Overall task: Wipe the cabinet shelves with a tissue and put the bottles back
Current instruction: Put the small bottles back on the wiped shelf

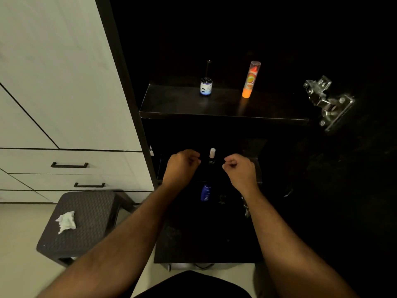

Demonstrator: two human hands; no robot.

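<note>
At about eight o'clock a crumpled tissue [66,221] lies on the dark stool [86,222], well apart from both hands, so any shelf left unwiped would need a reach back for it. The left hand [181,166] hangs with a curled, empty grip just left of a small white-capped bottle [212,155] on the middle shelf; the right hand [240,168], curled and empty, flanks it at three o'clock. A careless knuckle could topple that narrow bottle. Below, a blue bottle [205,192] sits in deep shadow, easy to knock. At twelve o'clock, a dark bottle [206,86] and an orange tube [250,79] stand on the upper shelf [171,104].
</note>
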